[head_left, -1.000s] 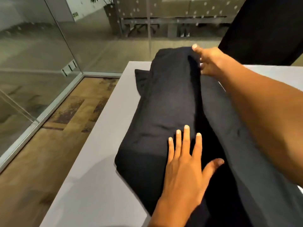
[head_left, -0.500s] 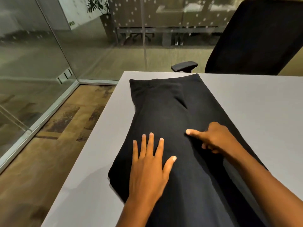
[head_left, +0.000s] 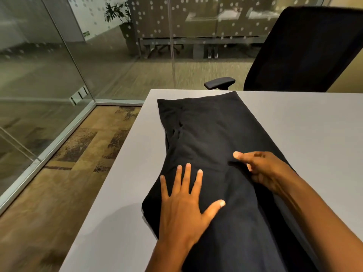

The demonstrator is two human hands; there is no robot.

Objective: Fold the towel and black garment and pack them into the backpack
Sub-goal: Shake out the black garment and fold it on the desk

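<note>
Black garment (head_left: 212, 134) on grey table (head_left: 294, 122), left hand (head_left: 182, 209) flat, fingers spread, right hand (head_left: 263, 169) pinching fabric

Dim, warm indoor light falls evenly across my grey table (head_left: 294, 124), which is the brightest surface in view. A soft shadow pools on it at 7 o'clock, beside my left hand (head_left: 184, 205). The black garment (head_left: 212, 138) swallows detail, its folds barely readable. Pale reflections streak the glass wall (head_left: 39, 61) from 9 to 11 o'clock. The carpet beyond the glass smears with motion blur at 12 o'clock. Wide-angle distortion bends straight lines toward the edges.
</note>
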